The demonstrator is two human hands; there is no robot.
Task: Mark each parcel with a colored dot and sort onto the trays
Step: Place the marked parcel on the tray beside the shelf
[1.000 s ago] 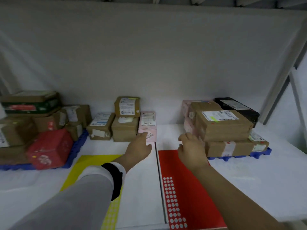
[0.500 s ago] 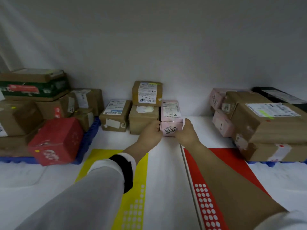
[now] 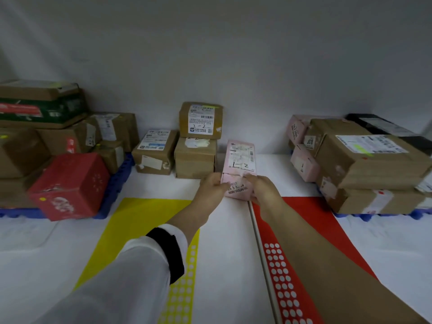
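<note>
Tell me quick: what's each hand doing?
Left hand: holding the pink parcel.
Right hand: holding the same parcel.

I took this for a parcel-sorting station in a mailroom or small warehouse. At the left of the frame, taped cardboard parcels [image 3: 65, 139] bearing shipping labels were heaped on a blue tray [image 3: 117, 181]. A second stack [image 3: 369, 160] sat on another blue tray [image 3: 374, 216] at the right. A yellow dot sheet [image 3: 131, 230] and a red dot sheet [image 3: 311, 220] lay on the white table [image 3: 385, 249], under a bare white wall [image 3: 233, 54].
</note>
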